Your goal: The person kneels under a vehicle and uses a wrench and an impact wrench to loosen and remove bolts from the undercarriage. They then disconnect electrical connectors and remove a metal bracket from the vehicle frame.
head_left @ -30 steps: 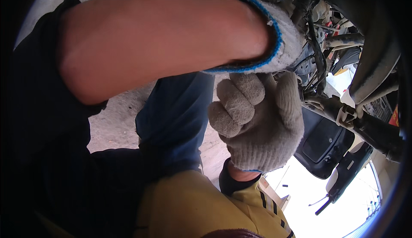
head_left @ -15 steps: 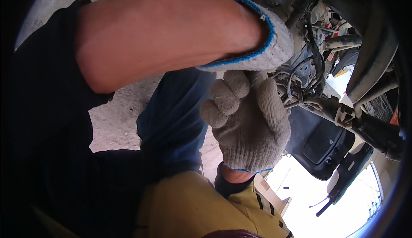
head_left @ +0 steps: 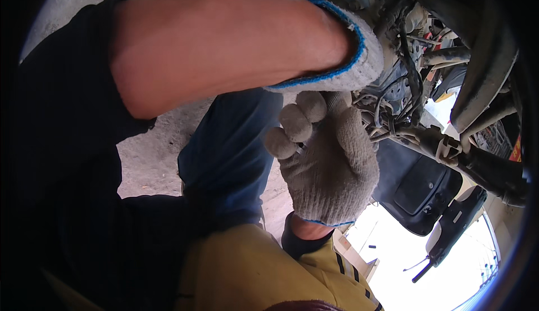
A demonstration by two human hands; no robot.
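Observation:
My left forearm reaches across from the left, and my left hand (head_left: 368,58) wears a whitish knit glove with a blue cuff edge. Its fingers are hidden behind the wrist and glove, close to the wires of a grimy vehicle frame (head_left: 432,140). Just below it my right hand (head_left: 331,170), in a greyer knit glove, is turned palm toward me. Several of its fingers curl into the palm, with a small shiny bit showing under them that I cannot make out. The index finger and thumb point up toward the left hand, their tips partly covered.
Cables and wires (head_left: 412,75) run through the frame at the upper right. A thick dark tube (head_left: 494,173) crosses there. Below it hang a black plastic panel (head_left: 421,196) and a dark long part (head_left: 457,227). My blue-trousered leg (head_left: 224,159) stands on the concrete floor (head_left: 149,162).
My left forearm has shifted slightly to the right. The right hand's curled fingers have moved a little, and a small shiny bit now shows beneath them.

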